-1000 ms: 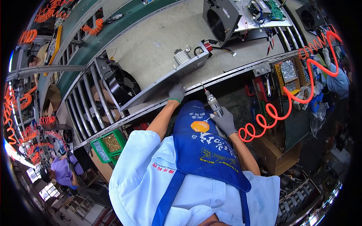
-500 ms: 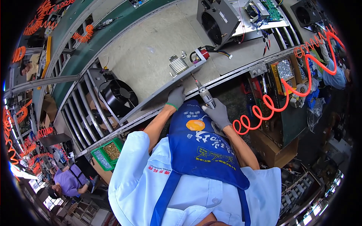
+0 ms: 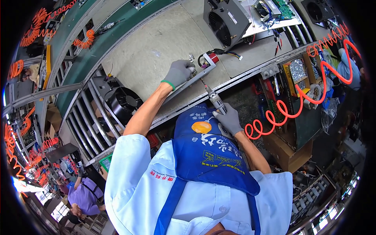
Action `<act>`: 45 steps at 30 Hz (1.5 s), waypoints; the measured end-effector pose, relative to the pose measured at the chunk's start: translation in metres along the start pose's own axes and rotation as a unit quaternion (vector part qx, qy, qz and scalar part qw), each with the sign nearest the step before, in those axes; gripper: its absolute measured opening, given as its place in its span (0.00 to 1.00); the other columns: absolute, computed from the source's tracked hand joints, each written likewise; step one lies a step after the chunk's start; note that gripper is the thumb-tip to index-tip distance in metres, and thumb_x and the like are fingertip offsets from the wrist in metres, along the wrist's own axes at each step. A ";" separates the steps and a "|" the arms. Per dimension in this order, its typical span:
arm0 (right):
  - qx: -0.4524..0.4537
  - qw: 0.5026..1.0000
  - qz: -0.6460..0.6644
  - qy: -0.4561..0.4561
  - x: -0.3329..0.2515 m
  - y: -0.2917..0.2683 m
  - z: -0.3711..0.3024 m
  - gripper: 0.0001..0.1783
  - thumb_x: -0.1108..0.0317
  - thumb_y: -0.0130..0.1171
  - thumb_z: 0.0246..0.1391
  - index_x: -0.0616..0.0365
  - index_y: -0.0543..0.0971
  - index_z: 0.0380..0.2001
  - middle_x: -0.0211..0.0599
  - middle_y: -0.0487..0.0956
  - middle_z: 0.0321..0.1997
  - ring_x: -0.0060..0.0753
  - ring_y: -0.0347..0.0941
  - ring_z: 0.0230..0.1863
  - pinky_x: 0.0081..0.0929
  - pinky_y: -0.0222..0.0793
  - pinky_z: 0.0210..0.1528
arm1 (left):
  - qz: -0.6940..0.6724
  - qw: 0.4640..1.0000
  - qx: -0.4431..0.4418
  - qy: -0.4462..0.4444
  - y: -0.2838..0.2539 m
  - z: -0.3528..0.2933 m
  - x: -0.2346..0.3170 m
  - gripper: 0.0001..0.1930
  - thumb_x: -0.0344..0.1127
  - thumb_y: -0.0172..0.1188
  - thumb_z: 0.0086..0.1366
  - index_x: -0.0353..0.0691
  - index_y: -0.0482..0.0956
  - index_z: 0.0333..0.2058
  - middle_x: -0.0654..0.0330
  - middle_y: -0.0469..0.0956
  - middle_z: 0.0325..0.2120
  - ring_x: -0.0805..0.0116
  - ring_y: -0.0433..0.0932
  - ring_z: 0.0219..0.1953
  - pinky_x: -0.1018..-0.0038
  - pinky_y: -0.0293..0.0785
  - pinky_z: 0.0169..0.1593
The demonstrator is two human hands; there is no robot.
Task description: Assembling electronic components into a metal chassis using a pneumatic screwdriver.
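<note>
My right hand [image 3: 231, 119], in a grey glove, is wrapped round a silver air screwdriver [image 3: 216, 100]. Its bit points up at the near side of a long grey metal panel [image 3: 183, 87] standing on edge along the bench. Reaching over that panel, my gloved left hand [image 3: 178, 73] has its fingers curled down over a ribbed silver metal part, which it almost wholly hides. Just beyond the fingertips lies a small shiny metal piece [image 3: 191, 57]. A red component [image 3: 212, 59] with wires sits at the panel's right end.
A black fan [image 3: 124, 102] stands left of the panel, by the metal rollers [image 3: 91, 117]. Farther back is a grey fan housing [image 3: 226, 25]. A coiled red air hose [image 3: 270, 124] hangs at right, near a box of small metal parts [image 3: 296, 74].
My left hand has moved from the panel's near side up and over it, onto the ribbed metal part. My right hand and screwdriver have shifted slightly right.
</note>
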State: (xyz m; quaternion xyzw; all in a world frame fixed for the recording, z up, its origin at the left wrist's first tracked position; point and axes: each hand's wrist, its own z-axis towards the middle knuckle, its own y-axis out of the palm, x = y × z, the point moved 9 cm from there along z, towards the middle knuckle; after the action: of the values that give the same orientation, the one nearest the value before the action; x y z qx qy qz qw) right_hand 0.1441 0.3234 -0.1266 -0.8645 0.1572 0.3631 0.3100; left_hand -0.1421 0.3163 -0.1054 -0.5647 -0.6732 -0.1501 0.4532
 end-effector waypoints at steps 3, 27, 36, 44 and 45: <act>-0.002 1.000 -0.003 0.009 0.003 0.003 0.002 0.21 0.56 0.66 0.43 0.59 0.77 0.35 0.43 0.80 0.30 0.42 0.79 0.33 0.36 0.71 0.37 | 0.270 0.956 -0.052 0.105 0.024 0.023 0.001 0.12 0.37 0.58 0.56 0.37 0.83 0.34 0.46 0.81 0.28 0.52 0.80 0.30 0.65 0.76 0.38; 0.014 1.000 0.002 0.018 0.005 0.013 0.001 0.20 0.53 0.66 0.43 0.55 0.76 0.34 0.44 0.80 0.30 0.47 0.78 0.35 0.40 0.71 0.38 | 0.343 0.910 -0.231 0.029 0.053 0.046 -0.004 0.21 0.46 0.54 0.56 0.29 0.79 0.25 0.52 0.76 0.17 0.62 0.76 0.19 0.65 0.73 0.26; 0.027 0.999 -0.035 0.004 0.010 0.023 0.006 0.20 0.54 0.65 0.44 0.56 0.76 0.35 0.46 0.80 0.31 0.49 0.78 0.35 0.41 0.71 0.37 | 0.275 0.924 -0.241 -0.110 0.045 0.015 0.005 0.27 0.53 0.46 0.61 0.28 0.79 0.34 0.48 0.80 0.32 0.61 0.79 0.30 0.64 0.74 0.35; 0.022 0.999 -0.014 -0.028 0.012 0.015 0.007 0.21 0.53 0.66 0.43 0.55 0.75 0.36 0.47 0.79 0.31 0.52 0.77 0.35 0.42 0.70 0.38 | 0.296 0.926 -0.233 -0.018 0.051 0.021 0.003 0.31 0.56 0.41 0.67 0.32 0.73 0.18 0.54 0.69 0.12 0.68 0.69 0.13 0.67 0.64 0.19; 0.011 0.998 -0.047 -0.026 0.016 0.011 0.006 0.21 0.54 0.65 0.43 0.56 0.75 0.36 0.48 0.78 0.31 0.52 0.77 0.36 0.42 0.70 0.39 | 0.298 0.924 -0.240 -0.014 0.052 0.019 -0.002 0.33 0.55 0.36 0.69 0.28 0.75 0.23 0.50 0.72 0.15 0.61 0.73 0.16 0.62 0.69 0.25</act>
State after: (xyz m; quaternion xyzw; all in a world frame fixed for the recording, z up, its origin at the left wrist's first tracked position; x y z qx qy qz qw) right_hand 0.1468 0.3183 -0.1463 -0.8580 0.1120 0.3685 0.3399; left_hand -0.1035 0.3453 -0.1331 -0.8330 -0.4239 -0.1574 0.3187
